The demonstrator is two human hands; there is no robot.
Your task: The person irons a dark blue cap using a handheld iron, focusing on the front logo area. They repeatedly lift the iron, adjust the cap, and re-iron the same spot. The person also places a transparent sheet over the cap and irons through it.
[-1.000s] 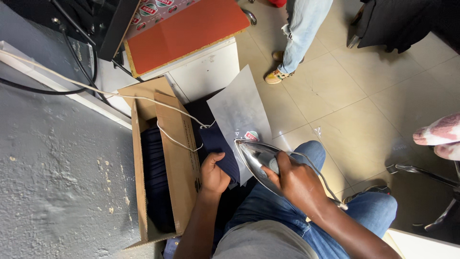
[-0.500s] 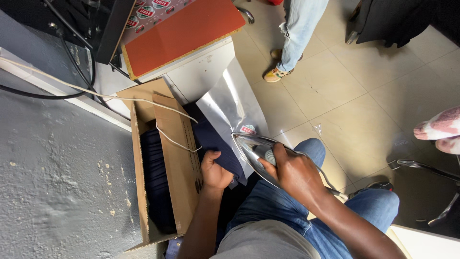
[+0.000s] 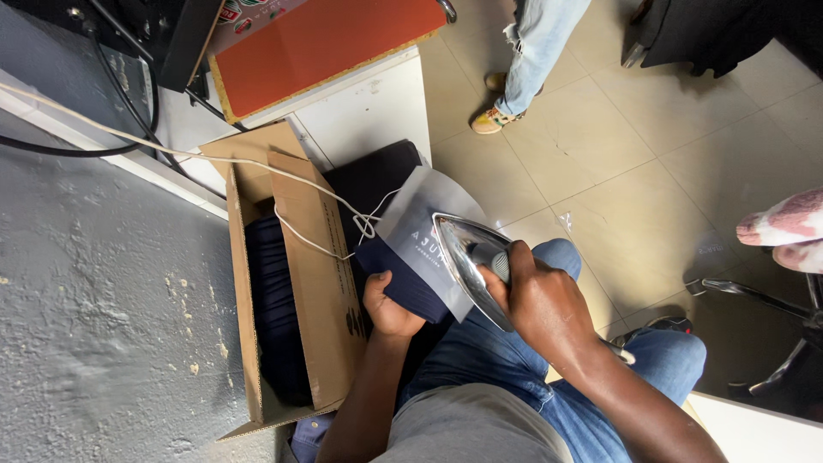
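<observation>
My right hand [image 3: 536, 300] grips the handle of a clothes iron [image 3: 467, 261], its shiny soleplate facing left and up over my lap. My left hand [image 3: 387, 307] holds a folded dark navy cloth [image 3: 403, 279] partly slid into a grey plastic bag [image 3: 424, 227]. The bag rests on dark fabric between my knees and a brown cardboard box [image 3: 296, 257]. The iron's white cord [image 3: 257, 163] runs from the left across the box to the bag.
The cardboard box holds more dark folded cloth [image 3: 270, 309]. A grey rough surface [image 3: 94, 326] lies at left. An orange-topped white cabinet [image 3: 343, 60] stands behind. Another person's jeans leg and shoe [image 3: 514, 77] are on the tiled floor; a chair base [image 3: 771, 300] is at right.
The grey bag has come down from standing upright and now lies lower over the navy cloth. My right hand brought the iron slightly up and left toward it.
</observation>
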